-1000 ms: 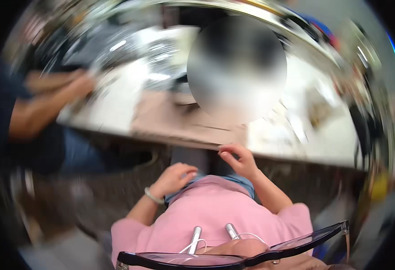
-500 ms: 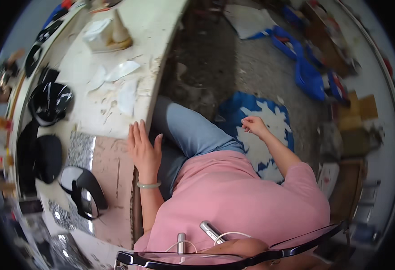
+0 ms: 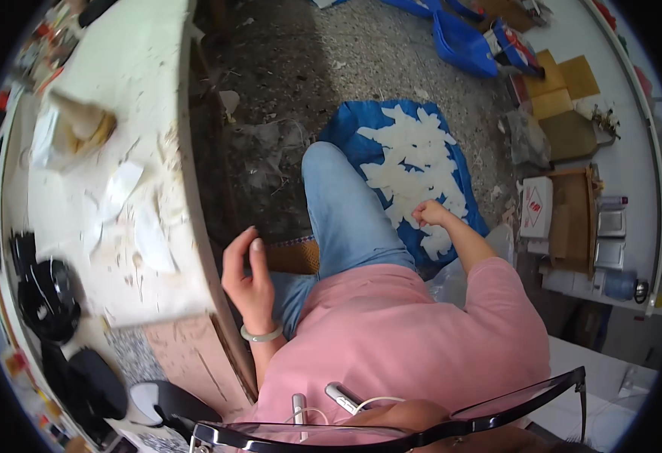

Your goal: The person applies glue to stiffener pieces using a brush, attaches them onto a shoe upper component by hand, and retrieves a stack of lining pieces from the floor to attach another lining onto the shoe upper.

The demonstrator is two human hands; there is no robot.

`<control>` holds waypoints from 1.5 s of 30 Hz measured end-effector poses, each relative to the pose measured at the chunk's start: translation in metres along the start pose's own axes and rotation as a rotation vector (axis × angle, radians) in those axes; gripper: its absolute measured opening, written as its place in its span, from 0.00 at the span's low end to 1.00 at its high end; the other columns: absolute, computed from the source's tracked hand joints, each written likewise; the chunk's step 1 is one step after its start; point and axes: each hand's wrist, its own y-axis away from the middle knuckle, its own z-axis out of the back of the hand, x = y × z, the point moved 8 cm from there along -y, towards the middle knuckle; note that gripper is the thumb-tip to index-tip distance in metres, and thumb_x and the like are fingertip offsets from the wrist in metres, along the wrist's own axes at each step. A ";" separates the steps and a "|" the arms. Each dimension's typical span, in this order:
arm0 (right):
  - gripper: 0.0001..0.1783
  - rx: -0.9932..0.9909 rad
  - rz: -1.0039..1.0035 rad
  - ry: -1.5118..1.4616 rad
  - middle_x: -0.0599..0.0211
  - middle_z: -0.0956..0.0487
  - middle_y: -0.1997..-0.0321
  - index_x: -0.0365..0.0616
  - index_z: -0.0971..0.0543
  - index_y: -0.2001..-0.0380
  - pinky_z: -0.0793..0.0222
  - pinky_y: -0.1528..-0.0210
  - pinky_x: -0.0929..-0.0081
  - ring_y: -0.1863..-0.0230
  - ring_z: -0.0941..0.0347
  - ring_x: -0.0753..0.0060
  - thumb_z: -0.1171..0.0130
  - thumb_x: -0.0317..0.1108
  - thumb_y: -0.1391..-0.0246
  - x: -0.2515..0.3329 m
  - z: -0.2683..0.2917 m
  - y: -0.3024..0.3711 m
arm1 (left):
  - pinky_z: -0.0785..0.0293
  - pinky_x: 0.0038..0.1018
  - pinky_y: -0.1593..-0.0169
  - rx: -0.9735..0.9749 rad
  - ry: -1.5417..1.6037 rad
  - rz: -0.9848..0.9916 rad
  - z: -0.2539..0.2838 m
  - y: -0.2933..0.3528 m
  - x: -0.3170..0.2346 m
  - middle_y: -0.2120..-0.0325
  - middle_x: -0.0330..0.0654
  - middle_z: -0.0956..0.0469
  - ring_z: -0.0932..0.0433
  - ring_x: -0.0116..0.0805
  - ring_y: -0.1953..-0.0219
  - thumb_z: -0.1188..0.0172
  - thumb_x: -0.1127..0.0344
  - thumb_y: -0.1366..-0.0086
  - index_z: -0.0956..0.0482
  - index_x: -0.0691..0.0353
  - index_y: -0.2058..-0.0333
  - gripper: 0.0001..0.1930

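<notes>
My left hand is raised beside the edge of the white table, its fingers loosely bent and apart, with nothing in them. My right hand is closed, fingers curled together, above a blue sheet on the floor. Many flat, irregular white pieces lie spread and overlapping on that sheet. Anything inside the right hand's fingers is hidden. On the table are thin white curved pieces and a white block-like object with a brownish cone beside it.
A pinkish board lies on the table's near part, with dark rounded items along its left. To the right stand a white box, cardboard and a shelf. Blue dustpan-like containers are on the far floor.
My view has swung to the right, bringing more of the floor and blue sheet in. My left hand has gone from flat, stretched fingers to loosely bent ones. The right hand remains closed.
</notes>
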 end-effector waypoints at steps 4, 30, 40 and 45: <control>0.13 -0.002 0.000 -0.024 0.64 0.21 0.79 0.39 0.20 0.77 0.31 0.77 0.74 0.79 0.24 0.73 0.41 0.39 0.50 -0.005 -0.014 -0.069 | 0.29 0.23 0.54 0.309 -0.066 -0.003 -0.109 -0.041 0.037 0.63 0.44 0.20 0.23 0.30 0.60 0.44 0.71 0.36 0.22 0.67 0.58 0.09; 0.46 -0.726 -0.505 -0.169 0.41 0.45 0.35 0.31 0.46 0.39 0.46 0.35 0.61 0.33 0.50 0.47 0.37 0.41 0.58 -0.154 -0.002 -0.483 | 0.45 0.25 0.64 0.967 -0.007 -0.518 -0.397 -0.006 0.132 0.70 0.21 0.25 0.32 0.20 0.71 0.37 0.61 0.56 0.17 0.43 0.65 0.15; 0.42 -0.739 -0.497 0.061 0.48 0.38 0.40 0.37 0.45 0.39 0.32 0.48 0.57 0.37 0.44 0.52 0.42 0.49 0.49 -0.138 0.012 -0.480 | 0.46 0.24 0.65 1.166 0.047 -0.533 -0.410 0.006 0.132 0.70 0.20 0.25 0.32 0.18 0.73 0.36 0.61 0.57 0.17 0.42 0.65 0.16; 0.34 -0.625 -0.269 0.054 0.41 0.27 0.53 0.36 0.42 0.41 0.28 0.54 0.55 0.50 0.28 0.46 0.45 0.37 0.49 -0.161 0.036 -0.469 | 0.46 0.23 0.65 1.212 0.060 -0.548 -0.407 0.009 0.135 0.71 0.20 0.25 0.32 0.17 0.74 0.36 0.61 0.57 0.17 0.42 0.65 0.16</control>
